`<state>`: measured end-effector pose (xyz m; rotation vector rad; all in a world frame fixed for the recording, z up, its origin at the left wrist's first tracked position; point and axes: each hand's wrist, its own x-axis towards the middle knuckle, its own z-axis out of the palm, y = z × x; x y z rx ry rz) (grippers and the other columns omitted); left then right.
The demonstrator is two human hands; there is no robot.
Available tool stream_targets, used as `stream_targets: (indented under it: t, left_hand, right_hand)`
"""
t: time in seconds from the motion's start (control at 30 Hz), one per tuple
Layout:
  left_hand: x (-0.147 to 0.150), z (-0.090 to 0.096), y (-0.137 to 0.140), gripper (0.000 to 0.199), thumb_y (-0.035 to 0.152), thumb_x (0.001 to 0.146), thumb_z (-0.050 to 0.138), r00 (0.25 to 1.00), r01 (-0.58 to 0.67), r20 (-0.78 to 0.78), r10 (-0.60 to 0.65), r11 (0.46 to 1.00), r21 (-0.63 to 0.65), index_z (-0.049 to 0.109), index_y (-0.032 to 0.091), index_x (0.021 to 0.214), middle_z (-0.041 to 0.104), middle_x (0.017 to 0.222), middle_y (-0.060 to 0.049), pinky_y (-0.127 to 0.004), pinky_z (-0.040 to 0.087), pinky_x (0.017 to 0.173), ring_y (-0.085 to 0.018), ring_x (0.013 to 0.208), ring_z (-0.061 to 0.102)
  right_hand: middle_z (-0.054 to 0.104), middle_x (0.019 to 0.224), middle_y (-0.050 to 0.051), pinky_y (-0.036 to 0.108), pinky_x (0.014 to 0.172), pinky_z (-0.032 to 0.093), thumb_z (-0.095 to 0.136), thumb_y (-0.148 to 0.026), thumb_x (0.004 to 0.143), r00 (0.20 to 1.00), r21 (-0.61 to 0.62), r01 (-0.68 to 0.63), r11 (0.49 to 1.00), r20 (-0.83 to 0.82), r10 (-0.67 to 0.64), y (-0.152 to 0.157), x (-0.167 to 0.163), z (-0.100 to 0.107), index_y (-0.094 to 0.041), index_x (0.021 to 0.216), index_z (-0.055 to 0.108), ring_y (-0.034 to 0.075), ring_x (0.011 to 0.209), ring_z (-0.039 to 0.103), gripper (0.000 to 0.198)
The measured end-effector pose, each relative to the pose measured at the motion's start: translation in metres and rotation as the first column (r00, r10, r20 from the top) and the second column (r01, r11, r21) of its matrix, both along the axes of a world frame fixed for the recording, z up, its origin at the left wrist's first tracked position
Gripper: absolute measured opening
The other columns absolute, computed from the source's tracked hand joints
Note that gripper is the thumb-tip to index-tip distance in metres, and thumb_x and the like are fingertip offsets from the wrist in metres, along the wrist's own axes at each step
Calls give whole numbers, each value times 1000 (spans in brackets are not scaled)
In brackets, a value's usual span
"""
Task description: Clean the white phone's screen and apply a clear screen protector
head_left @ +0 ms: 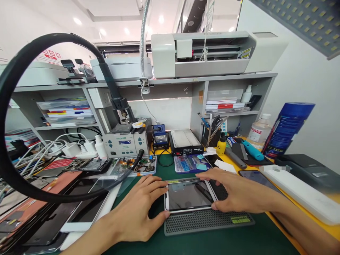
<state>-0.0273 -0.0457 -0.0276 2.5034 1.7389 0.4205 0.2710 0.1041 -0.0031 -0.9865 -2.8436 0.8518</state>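
Observation:
A white-framed smartphone [189, 196] lies sideways, its dark glossy screen up, on a grey perforated mat [202, 223]. At its left end, my left hand [142, 205] has the thumb and index fingertip on the frame's edge and corner. My right hand [233, 189] spans the other end, with the thumb at the near right corner and fingers at the far edge. Both hands grip the phone between them. The phone's underside is hidden.
A black hose [7, 170] loops across the left side from a grey hot-air station [129, 143]. Behind the mat stand a parts tray [152, 166] and a small hot plate [186, 140]. Several phones and tablets [87, 209] lie left; a white bar-shaped case [305, 194] lies right.

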Motion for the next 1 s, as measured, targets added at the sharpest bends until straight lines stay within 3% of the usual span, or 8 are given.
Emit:
stream_targets:
  t: [0.2, 0.57, 0.67, 0.8, 1.0]
  left_hand:
    - [0, 2, -1, 46, 43, 89, 60, 1000, 3, 5, -3, 1000, 8, 59, 25, 132, 57, 138, -7, -51, 40, 109, -31, 128, 47]
    - [3, 2, -3, 41, 40, 89, 59, 1000, 4, 2, -4, 1000, 23, 60, 23, 127, 56, 134, -7, -50, 37, 109, -30, 125, 45]
    - [4, 2, -4, 35, 32, 87, 60, 998, 19, 56, -23, 997, 79, 61, 22, 121, 58, 124, -8, -50, 38, 105, -29, 117, 49]
    - [3, 2, -4, 33, 17, 80, 55, 995, 19, 90, -32, 989, 147, 65, 20, 111, 57, 101, -8, -48, 43, 88, -27, 95, 52]
    - [2, 0, -4, 34, 12, 73, 51, 998, 35, 42, -44, 982, 187, 70, 20, 100, 50, 81, -5, -44, 41, 75, -23, 77, 47]
  right_hand:
    - [41, 153, 4, 43, 101, 44, 69, -58, 77, 1000, -25, -5, 1000, 6, 5, -2, -1, 3, -39, 149, 39, 35, 124, 51, 81]
    - [42, 153, 3, 44, 102, 44, 70, -57, 75, 1000, -13, 11, 1000, 15, -10, -4, -3, 5, -38, 148, 40, 36, 127, 50, 81]
    - [40, 154, 2, 44, 102, 44, 70, -57, 76, 1000, -13, 18, 1000, 24, -17, -4, -2, 5, -41, 148, 40, 37, 130, 47, 80]
    - [38, 156, 1, 44, 101, 45, 70, -58, 76, 999, -24, 19, 1000, 38, -18, -3, -1, 5, -42, 149, 38, 37, 131, 46, 81]
    - [39, 156, 2, 45, 101, 45, 70, -59, 75, 999, -28, 18, 999, 34, -17, -3, -1, 5, -41, 149, 39, 38, 131, 46, 81]
